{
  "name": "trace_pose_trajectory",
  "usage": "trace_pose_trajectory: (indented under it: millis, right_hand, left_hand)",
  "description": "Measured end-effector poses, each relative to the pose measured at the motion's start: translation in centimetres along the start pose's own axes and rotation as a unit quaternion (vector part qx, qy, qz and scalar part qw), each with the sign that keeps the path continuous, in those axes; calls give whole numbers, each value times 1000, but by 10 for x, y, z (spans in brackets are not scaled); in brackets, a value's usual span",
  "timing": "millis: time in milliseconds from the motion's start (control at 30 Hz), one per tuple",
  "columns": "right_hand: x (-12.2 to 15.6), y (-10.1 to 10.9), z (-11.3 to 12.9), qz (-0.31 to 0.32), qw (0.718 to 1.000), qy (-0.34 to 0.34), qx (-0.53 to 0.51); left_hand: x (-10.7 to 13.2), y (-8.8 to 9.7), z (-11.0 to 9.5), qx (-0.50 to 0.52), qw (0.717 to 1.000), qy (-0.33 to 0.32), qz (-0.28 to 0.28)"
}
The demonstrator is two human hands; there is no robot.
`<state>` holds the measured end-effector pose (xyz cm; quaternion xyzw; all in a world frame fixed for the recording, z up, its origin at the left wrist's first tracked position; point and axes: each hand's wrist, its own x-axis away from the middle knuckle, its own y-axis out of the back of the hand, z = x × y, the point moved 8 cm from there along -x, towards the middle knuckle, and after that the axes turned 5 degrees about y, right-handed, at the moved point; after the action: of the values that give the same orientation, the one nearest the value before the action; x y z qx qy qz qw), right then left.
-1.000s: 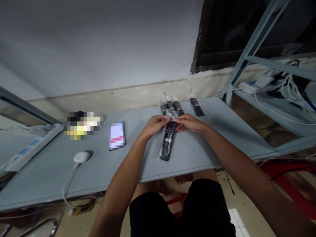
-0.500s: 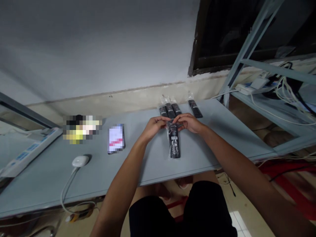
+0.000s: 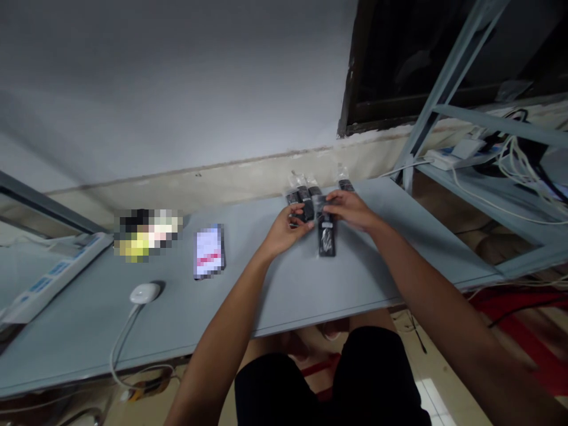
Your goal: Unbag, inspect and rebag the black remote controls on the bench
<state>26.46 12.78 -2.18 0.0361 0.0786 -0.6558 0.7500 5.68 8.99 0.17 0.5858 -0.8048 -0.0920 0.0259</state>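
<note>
A black remote control in a clear plastic bag (image 3: 326, 236) stands upright on the grey table top (image 3: 266, 290), pinched at its upper end by my right hand (image 3: 350, 211). My left hand (image 3: 286, 229) lies just to its left, fingers curled over the near end of a bagged black remote (image 3: 300, 204). That remote is in a tight group with another bagged remote (image 3: 314, 191). A further bagged remote (image 3: 345, 186) sits at the back edge, mostly hidden behind my right hand.
A pixelated object (image 3: 148, 235) and a pixelated flat rectangular item (image 3: 208, 251) lie to the left. Farther left are a white round device with a cable (image 3: 144, 293) and a white power strip (image 3: 53, 278). A metal shelf with cables (image 3: 470, 160) stands at right.
The bagged remote has moved toward the back of the table and now stands straighter. My left hand has let go of it and shifted onto the remotes behind.
</note>
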Motion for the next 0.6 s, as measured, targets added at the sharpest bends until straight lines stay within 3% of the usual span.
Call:
trace_pose_trajectory:
  millis: [67,133,233,333,433,500,600]
  right_hand:
    - [-15,38,5,-97,994,27,48]
    - [-31,66,11,-151,979,44,132]
    - [-52,87,20,-204,937,48,279]
    - [-66,82,17,-191,888,13,417]
    - [-75,62,15,-120,841,28,527]
    - [-77,50,16,-68,802,41,592]
    - [-75,46,34,-13,765,38,643]
  left_hand:
    - [-2,4,1,-28,999,-7,-17]
    - [-2,4,1,-56,998,-14,-17]
    - [-2,1,0,-86,996,-25,-4]
    - [0,-1,-4,-109,993,-44,-6]
    - [4,7,-19,-165,980,-103,-36]
    - [11,19,-39,-208,961,-169,-72]
    - [32,58,-79,-188,933,-246,-183]
